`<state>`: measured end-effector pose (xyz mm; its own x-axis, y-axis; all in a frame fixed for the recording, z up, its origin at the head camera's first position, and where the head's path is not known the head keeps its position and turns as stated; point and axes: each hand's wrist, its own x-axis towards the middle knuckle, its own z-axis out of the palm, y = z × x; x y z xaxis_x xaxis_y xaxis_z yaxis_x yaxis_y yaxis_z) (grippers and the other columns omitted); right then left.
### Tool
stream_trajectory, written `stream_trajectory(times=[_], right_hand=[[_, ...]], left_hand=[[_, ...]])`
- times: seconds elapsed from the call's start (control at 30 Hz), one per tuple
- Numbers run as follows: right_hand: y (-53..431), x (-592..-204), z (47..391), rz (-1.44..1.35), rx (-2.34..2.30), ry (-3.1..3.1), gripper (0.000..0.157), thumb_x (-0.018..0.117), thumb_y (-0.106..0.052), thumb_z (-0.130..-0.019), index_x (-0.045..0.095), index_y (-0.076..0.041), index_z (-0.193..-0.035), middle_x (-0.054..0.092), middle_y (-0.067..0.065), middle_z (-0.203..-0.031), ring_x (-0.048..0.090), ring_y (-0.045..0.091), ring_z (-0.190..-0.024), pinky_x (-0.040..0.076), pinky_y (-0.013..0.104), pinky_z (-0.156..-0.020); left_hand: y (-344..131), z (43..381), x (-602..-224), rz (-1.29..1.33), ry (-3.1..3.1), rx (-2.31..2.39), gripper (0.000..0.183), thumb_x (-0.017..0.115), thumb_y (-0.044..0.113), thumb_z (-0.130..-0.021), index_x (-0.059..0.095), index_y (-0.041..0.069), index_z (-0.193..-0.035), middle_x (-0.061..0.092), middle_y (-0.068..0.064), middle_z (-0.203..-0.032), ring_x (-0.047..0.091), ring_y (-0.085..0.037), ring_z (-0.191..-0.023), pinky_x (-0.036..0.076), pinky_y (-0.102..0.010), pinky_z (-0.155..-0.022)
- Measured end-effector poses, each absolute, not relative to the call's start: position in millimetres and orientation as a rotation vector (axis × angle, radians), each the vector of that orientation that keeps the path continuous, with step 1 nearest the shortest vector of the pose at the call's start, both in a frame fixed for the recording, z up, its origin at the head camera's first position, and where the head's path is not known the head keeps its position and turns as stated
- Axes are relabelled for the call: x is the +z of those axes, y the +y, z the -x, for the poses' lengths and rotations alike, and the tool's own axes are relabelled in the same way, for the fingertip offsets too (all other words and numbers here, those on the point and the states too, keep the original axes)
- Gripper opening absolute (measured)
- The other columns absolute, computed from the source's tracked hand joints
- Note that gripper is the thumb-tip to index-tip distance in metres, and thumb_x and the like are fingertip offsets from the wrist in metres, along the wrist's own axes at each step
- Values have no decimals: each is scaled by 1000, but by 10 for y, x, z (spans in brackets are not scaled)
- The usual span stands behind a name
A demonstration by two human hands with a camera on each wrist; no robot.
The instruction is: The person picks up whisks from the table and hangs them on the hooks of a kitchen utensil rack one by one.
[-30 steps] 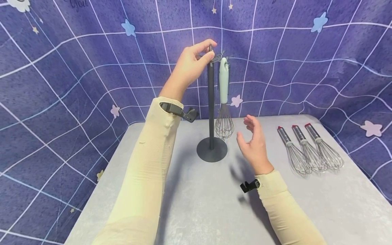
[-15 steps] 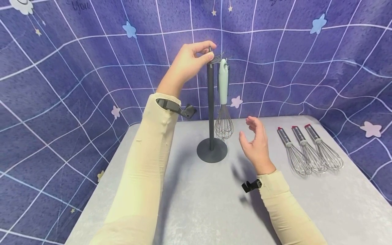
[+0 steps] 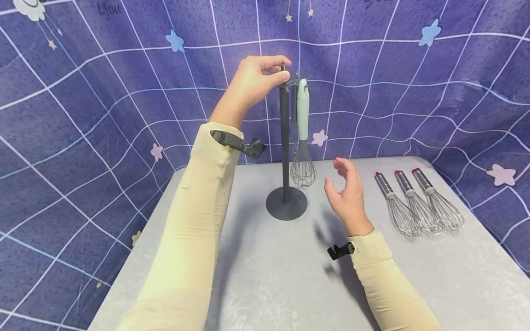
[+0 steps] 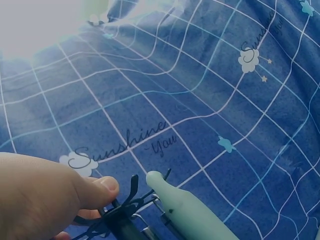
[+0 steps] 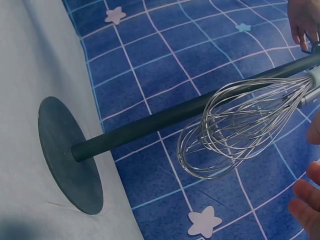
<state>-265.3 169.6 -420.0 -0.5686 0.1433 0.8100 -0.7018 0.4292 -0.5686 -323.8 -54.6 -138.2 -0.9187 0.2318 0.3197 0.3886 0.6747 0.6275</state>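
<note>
My left hand pinches the top of a dark utensil stand, thumb and fingers around its tip and hook ring. A whisk with a pale green handle hangs upright from a hook just right of the post. Close up in the left wrist view are the curved hooks and metal hanging loops beside the green handle; what hangs behind is partly hidden. My right hand is held above the table, right of the whisk, holding nothing. Its fingers stay apart from the whisk's wires.
On the right of the grey table lie three metal whisks with red-tipped handles, side by side. The stand's round base rests near the table's middle. A purple-blue gridded cloth hangs behind and at the sides.
The hook ring has turned slightly, shifting the dark piece behind the green whisk from its right to its left. My left forearm has drifted left; my right hand has moved a little right.
</note>
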Motion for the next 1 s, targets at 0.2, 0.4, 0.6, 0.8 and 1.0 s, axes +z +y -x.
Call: stream_trajectory(times=[0.2, 0.4, 0.6, 0.8, 1.0], right_hand=[[1703, -4206, 2658, -479, 1241, -1827, 50, 67, 8, -83, 54, 3, -131, 62, 19, -125, 58, 30, -119, 45, 37, -101], [1703, -4209, 2655, -477, 1246, -1828, 49, 67, 9, -83, 55, 3, -130, 62, 18, -123, 58, 29, -118, 46, 41, -100], [1702, -4204, 2650, -477, 1245, -1818, 48, 67, 9, -83, 56, 2, -129, 62, 18, -122, 58, 29, -117, 46, 41, -99], [1704, -4212, 2656, -479, 1237, -1818, 47, 67, 8, -83, 56, 3, -129, 62, 18, -122, 58, 29, -117, 46, 36, -100], [1708, -4213, 2658, -479, 1239, -1818, 47, 67, 8, -83, 56, 3, -129, 62, 18, -122, 58, 29, -116, 46, 37, -100]], left_hand=[[-543, 3236, -1365, 487, -2686, -1029, 33, 68, 40, -97, 69, 34, -129, 62, 2, -140, 49, -10, -135, 34, -34, -114], [-540, 3236, -1366, 474, -2688, -1091, 32, 70, 40, -95, 70, 33, -127, 61, 3, -141, 51, -12, -135, 36, -36, -114], [-533, 3237, -1364, 496, -2679, -1076, 32, 71, 38, -95, 70, 31, -127, 68, 4, -131, 59, -10, -122, 42, -35, -108], [-519, 3234, -1378, 544, -2635, -1029, 28, 71, 36, -95, 72, 24, -121, 73, 5, -107, 62, -9, -106, 45, -31, -94], [-510, 3247, -1405, 540, -2604, -1038, 22, 72, 36, -95, 74, 25, -114, 66, 4, -91, 64, -9, -103, 46, -31, -86]])
